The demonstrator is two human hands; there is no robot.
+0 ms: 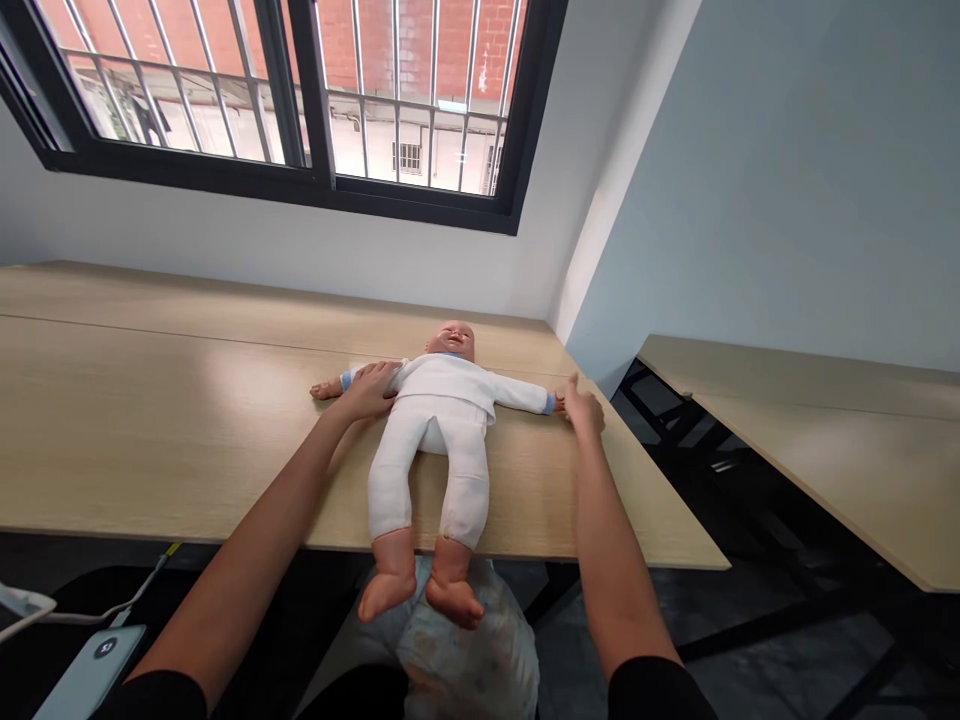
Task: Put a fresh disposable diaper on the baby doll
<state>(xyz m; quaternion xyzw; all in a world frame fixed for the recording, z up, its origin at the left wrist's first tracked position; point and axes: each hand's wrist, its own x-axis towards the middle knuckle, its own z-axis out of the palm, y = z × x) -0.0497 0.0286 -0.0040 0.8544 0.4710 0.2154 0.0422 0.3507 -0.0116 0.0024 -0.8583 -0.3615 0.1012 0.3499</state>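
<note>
the doll (pixel 442 420) is pinned to the surface (pixel 150 430) by the flat left hand (pixel 367 390); the right hand (pixel 585 408), at its wrist, cannot be judged; even pressure is advised.

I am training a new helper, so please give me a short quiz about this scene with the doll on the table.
1. True or false: the doll lies face down on the table.
2. Where are the doll's feet? A: on the table. B: past the table's near edge. C: inside a box.
3. Fill the gap: the left hand rests on the doll's white ____.
Key: 1 false, it lies face up; 2 B; 3 sleeve.
</note>
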